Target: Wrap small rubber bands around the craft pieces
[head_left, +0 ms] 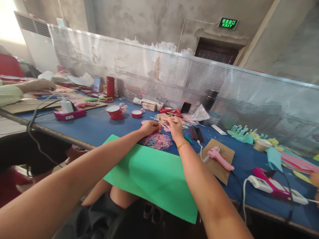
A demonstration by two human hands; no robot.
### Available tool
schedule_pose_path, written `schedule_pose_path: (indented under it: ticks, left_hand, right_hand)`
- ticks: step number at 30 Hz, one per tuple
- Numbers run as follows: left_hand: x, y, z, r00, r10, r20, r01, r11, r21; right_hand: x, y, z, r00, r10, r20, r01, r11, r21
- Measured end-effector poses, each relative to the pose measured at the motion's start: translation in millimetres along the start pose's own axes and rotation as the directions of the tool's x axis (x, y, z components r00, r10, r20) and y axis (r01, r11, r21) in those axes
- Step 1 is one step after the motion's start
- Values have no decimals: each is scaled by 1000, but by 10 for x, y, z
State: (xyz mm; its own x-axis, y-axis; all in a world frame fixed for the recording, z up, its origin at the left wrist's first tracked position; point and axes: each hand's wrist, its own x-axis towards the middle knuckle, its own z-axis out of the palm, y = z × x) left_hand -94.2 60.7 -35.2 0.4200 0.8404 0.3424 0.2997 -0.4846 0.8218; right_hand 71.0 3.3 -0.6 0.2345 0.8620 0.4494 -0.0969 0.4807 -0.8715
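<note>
My left hand (151,127) is closed, its fingertips pinching a short brown strip (159,124) that stands upright. Just to its right, my right hand (175,126), with a gold bracelet (183,145) at the wrist, has thumb and fingers pressed together; what they hold is too small to make out. Beneath both hands lies a tangled heap of multicoloured thin bands or threads (159,141). Pale thin sticks (185,123) are spread behind my right hand. A green sheet (152,172) hangs over the table's front edge and across my lap, under my forearms.
Red-rimmed round pieces (116,113) are stacked at left, near a pink power strip (69,114). A pink glue gun (220,158) lies on cardboard (229,179) at right, beside a phone (197,133). Another power strip (271,186) trails cables. A co-worker's hand (40,85) is far left.
</note>
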Motion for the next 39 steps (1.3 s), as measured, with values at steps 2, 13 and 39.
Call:
schedule_pose_path:
  ticks: [2,13,39]
  left_hand:
    - [-9,10,-3,1000,-1,3,0,1000,11]
    - [0,14,-11,1000,18,-8,-18,999,44]
    - [-21,89,-5,999,-35,-21,35,999,29]
  right_hand:
    - [0,11,6,1000,1,20,-1,1000,5]
    - [20,50,-7,1000,8,17,-9,1000,15]
    - [22,18,-8,1000,0,-27,0,1000,0]
